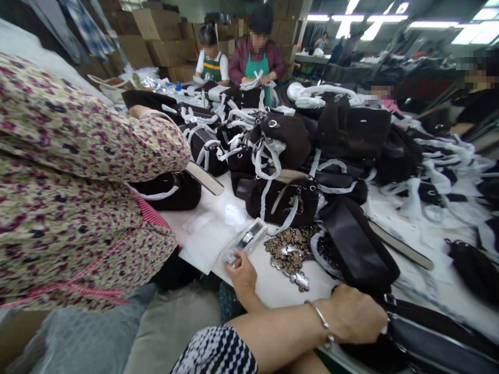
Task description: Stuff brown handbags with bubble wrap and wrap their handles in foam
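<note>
My arms are crossed, the left over the right. My left hand (357, 315), with a metal bangle at the wrist, is closed at the end of a dark handbag (440, 337) with metal rings; its fingertips are hidden. My right hand (242, 274) reaches left, thumb and fingers drawn together at the near end of a small clear box (253, 236). What they pinch, if anything, is too small to tell. A heap of gold-and-black ornate tags (286, 254) lies right of the box, beside a dark brown bag (351, 241).
Dark bags with white-wrapped handles (288, 140) are piled across the table. A person in a floral top (78, 182) stands close on my left, one arm over the table. Two people in aprons work at the far side. Thin white sheets (208, 241) lie left of the box.
</note>
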